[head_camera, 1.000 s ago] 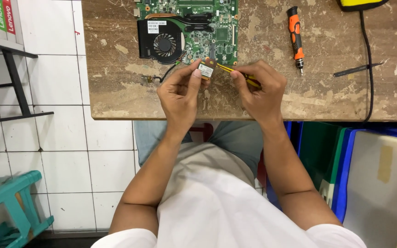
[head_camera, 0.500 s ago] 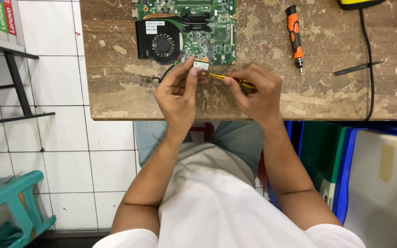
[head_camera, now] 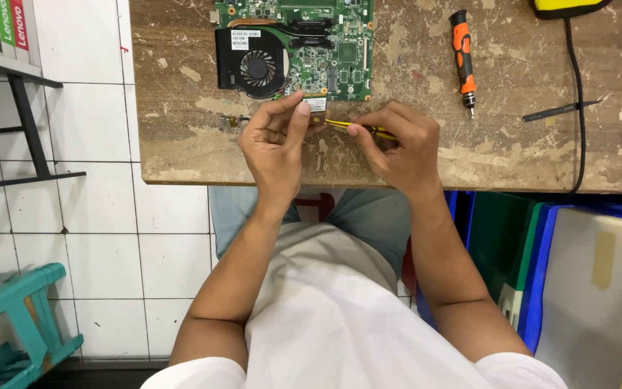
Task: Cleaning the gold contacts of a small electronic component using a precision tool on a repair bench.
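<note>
— What has the left hand (head_camera: 276,148) got?

— A small pale card-like module (head_camera: 316,105), pinched between thumb and forefinger just at the near edge of the green circuit board (head_camera: 325,50) with its round black fan (head_camera: 255,68). The fingers are curled tight on it.

— And the right hand (head_camera: 401,144)?

— Closed around a thin yellow-handled tool (head_camera: 350,126), its tip pointing left to the module; the tip looks to touch it, though I cannot tell for sure.

— Where is all this?

— Over the worn brown wooden surface (head_camera: 181,108), near its front edge. An orange-and-black screwdriver (head_camera: 462,61) lies well apart on the right, beside a black cable (head_camera: 579,108). A teal plastic stool (head_camera: 16,317) stands on the white tiled floor.
</note>
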